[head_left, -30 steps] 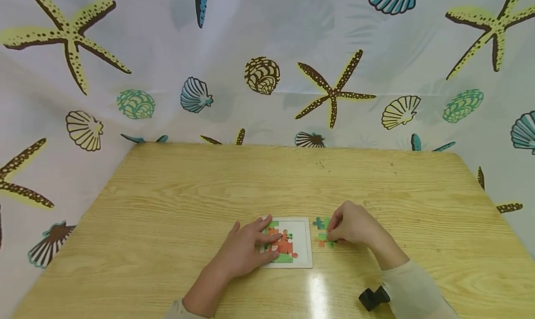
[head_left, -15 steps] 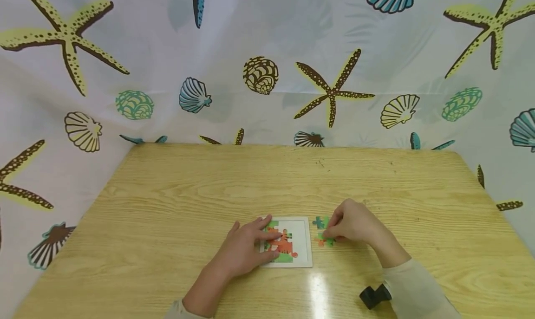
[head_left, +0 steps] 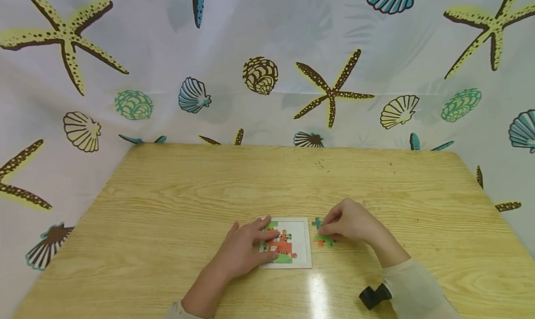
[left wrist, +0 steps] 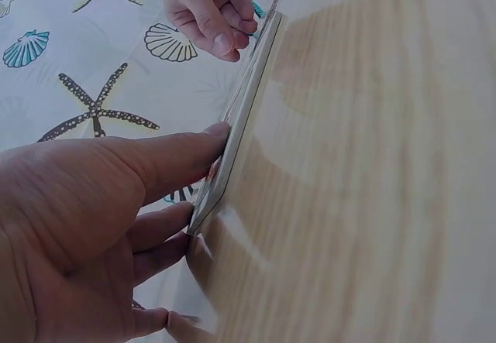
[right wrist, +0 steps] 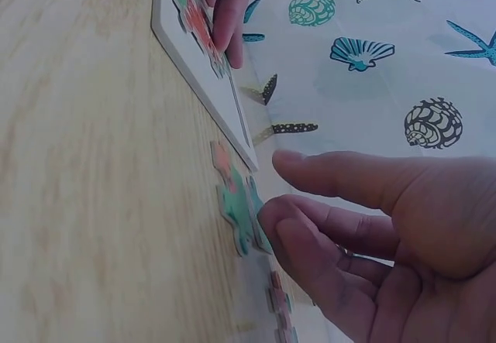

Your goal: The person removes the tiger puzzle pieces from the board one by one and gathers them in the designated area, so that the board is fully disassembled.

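A white puzzle board (head_left: pixel 302 243) bears a partly filled picture of an orange animal (head_left: pixel 285 247) on green. My left hand (head_left: pixel 244 250) rests on its left part with fingers spread, covering some of the picture; in the left wrist view the thumb (left wrist: pixel 174 157) lies on the board's edge (left wrist: pixel 244 122). Just right of the board lie loose puzzle pieces: a teal one (head_left: pixel 316 222) and a green-and-orange one (head_left: pixel 323 241). Over them hovers my right hand (head_left: pixel 349 221), its thumb and index finger apart in the right wrist view, nothing between them. The green piece (right wrist: pixel 237 207) is close to the index fingertip.
More pinkish pieces (right wrist: pixel 280 304) lie beyond the fingers in the right wrist view. A black device (head_left: pixel 373 297) is strapped at the right sleeve. The wooden table (head_left: pixel 234 184) ends at a hanging cloth (head_left: pixel 225 40) with shells and starfish.
My right hand has shifted slightly to the left over the loose pieces, covering more of the upper ones and uncovering the lower green one. My left hand has stayed on the board.
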### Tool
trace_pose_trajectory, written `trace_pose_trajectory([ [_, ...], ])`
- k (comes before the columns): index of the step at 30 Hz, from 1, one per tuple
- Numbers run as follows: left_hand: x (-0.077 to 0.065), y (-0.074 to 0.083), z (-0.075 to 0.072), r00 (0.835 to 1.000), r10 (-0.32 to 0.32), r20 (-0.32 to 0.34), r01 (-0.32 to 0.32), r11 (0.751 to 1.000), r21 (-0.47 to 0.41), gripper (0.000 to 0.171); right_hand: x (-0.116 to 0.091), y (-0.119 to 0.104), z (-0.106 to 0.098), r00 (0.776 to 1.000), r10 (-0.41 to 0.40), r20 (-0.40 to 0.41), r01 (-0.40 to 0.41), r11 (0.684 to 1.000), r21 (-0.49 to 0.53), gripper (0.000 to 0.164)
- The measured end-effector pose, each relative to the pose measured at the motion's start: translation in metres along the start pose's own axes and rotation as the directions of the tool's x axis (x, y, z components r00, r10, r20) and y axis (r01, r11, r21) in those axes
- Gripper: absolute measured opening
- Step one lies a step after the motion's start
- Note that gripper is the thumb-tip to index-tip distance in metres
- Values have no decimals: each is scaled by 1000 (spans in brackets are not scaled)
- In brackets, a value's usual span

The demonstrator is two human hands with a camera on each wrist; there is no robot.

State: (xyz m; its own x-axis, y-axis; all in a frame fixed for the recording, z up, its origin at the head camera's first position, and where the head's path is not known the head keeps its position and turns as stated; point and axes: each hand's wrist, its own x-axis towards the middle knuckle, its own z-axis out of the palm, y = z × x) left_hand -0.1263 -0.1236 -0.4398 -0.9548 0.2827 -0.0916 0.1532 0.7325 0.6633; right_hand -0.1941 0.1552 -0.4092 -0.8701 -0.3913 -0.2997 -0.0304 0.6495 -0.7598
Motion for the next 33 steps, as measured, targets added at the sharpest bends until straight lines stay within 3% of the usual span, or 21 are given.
trace_pose_trajectory([
  [9,1,0,-1,1000,23,-16,-22,1000,13,57,1,1,0,999,-28,25,27,998,61,14],
  [18,2,-2,-1,999,22,-26,-21,1000,14,57,3,-2,1,998,-46,48,41,994,100,15],
  [26,-4,-4,4,1000,16,-13,-16,1000,-2,57,3,4,14,996,-70,54,64,992,109,12],
  [33,0,-4,1,999,23,-24,-22,999,23,56,7,-1,19,992,-111,62,100,982,160,15],
])
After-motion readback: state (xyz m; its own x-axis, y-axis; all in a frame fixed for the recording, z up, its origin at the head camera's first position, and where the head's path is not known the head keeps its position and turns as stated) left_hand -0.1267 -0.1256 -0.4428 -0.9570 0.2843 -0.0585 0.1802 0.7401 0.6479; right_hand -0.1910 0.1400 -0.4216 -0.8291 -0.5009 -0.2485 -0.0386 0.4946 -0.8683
